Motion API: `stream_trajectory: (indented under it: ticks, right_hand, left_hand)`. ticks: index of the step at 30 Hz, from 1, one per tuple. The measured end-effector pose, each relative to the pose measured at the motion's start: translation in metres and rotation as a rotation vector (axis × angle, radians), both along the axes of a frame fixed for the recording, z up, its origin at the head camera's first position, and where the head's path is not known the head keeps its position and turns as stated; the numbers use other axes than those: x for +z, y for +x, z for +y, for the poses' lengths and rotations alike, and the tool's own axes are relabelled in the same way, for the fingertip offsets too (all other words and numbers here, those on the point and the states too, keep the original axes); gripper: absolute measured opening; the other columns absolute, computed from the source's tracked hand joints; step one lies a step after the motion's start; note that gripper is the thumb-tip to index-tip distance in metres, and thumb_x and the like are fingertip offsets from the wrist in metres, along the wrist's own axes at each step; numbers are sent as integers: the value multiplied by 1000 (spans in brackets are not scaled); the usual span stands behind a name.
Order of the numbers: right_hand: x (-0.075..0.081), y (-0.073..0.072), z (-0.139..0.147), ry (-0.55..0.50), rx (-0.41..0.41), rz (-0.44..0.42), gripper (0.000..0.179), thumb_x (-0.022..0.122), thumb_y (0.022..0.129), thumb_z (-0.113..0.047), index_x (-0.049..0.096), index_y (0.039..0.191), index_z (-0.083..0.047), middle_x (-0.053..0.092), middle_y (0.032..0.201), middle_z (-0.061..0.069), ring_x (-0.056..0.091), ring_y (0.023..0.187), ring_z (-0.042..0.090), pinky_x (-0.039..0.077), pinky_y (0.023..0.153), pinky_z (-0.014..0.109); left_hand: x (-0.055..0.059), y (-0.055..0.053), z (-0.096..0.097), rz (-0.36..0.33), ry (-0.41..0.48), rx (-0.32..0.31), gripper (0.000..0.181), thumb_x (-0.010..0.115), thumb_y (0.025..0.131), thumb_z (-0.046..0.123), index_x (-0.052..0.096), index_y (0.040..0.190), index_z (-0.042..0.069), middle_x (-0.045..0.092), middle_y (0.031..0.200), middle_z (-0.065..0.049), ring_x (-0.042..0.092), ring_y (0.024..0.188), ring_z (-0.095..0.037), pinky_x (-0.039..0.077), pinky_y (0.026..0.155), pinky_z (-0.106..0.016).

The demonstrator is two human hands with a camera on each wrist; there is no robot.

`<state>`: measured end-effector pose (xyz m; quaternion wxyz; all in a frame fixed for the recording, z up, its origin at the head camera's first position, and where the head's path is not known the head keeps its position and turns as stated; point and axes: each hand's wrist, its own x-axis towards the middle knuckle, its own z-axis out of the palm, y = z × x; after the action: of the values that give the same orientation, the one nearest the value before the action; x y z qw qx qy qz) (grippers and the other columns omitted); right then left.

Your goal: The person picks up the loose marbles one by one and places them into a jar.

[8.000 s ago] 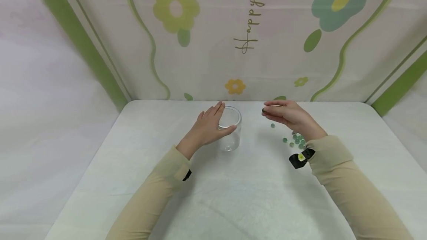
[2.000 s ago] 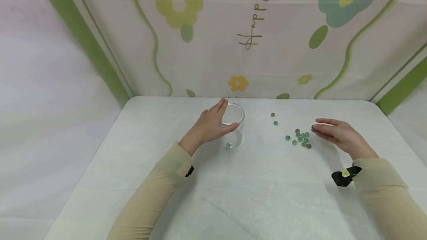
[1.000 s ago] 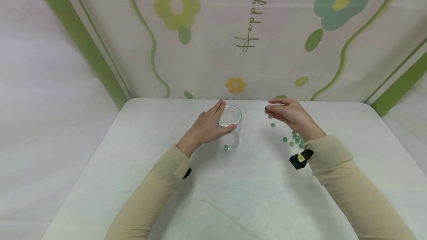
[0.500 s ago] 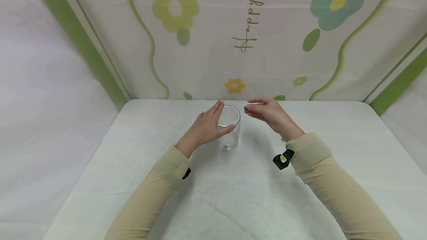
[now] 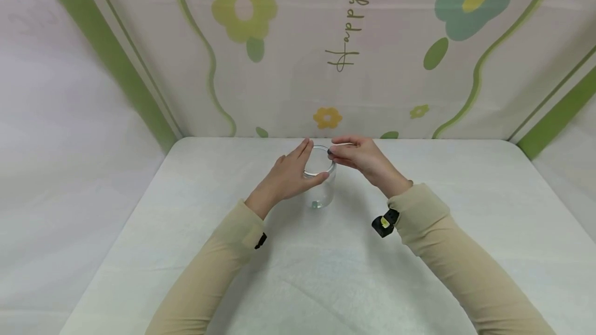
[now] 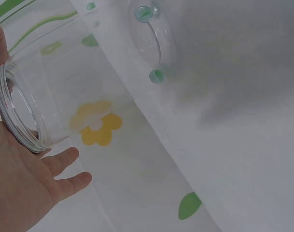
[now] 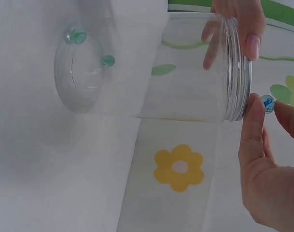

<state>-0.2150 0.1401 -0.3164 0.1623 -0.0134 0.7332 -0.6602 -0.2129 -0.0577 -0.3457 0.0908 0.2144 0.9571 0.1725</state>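
Observation:
A clear jar (image 5: 321, 190) with a ridged neck stands upright near the table's back edge. My left hand (image 5: 286, 176) holds it round the neck, thumb on the near side and fingers on the far side. Green marbles (image 7: 78, 36) show at the jar's base in both wrist views. At the right side of the mouth, my right hand (image 5: 360, 159) pinches a small marble (image 7: 268, 103) between thumb and fingertips. It looks blue in the right wrist view and dark from the head. The fingertips are right at the rim.
The white table (image 5: 298, 273) meets a flower-printed cloth backdrop (image 5: 382, 87) just behind the jar. Small loose marbles (image 6: 91, 6) show at the top of the left wrist view. From the head, my right forearm and hand cover the area where marbles lay.
My right hand has moved left from the loose marbles to the jar's mouth with a marble pinched. A green marble at the jar's base was not visible eight seconds ago. My left hand stays put.

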Motion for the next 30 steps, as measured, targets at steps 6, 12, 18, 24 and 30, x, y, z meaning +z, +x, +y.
stream_trajectory:
  ticks: [6, 12, 18, 24, 30]
  right_hand:
    - [0, -1, -1, 49, -2, 15, 40, 59, 94, -13, 50, 130, 3, 65, 86, -10, 66, 79, 0, 55, 83, 20]
    - [0, -1, -1, 62, 9, 36, 40, 58, 95, -12, 50, 130, 6, 66, 93, -3, 67, 80, 1, 55, 79, 17]
    - [0, -1, -1, 64, 15, 32, 40, 56, 96, -12, 49, 131, 6, 67, 107, 9, 67, 82, 1, 54, 92, 28]
    - [1, 1, 5, 93, -3, 29, 40, 56, 96, -14, 49, 133, 2, 61, 121, 16, 65, 83, 0, 55, 85, 20]
    - [1, 1, 25, 136, -21, 16, 45, 55, 96, -18, 46, 136, 0, 54, 129, 20, 64, 89, 1, 53, 87, 19]
  left_hand:
    - [1, 0, 1, 0, -1, 0, 92, 40, 91, 67, 4, 155, 12, 2, 163, 0, 12, 151, -17, 20, 118, -56]
    - [2, 1, 1, 0, 1, 4, 92, 40, 91, 67, 4, 155, 12, 2, 163, 0, 12, 150, -17, 21, 117, -55]
    - [2, 1, 1, -9, 4, 8, 92, 40, 91, 67, 4, 155, 12, 1, 163, 0, 11, 151, -17, 19, 118, -55]
    - [2, 1, 1, -7, 3, 6, 92, 40, 91, 67, 4, 155, 12, 1, 163, 0, 11, 151, -17, 19, 118, -55]
    - [1, 1, 1, -7, -6, 11, 92, 40, 91, 67, 4, 155, 12, 2, 164, 0, 11, 151, -17, 19, 118, -54]
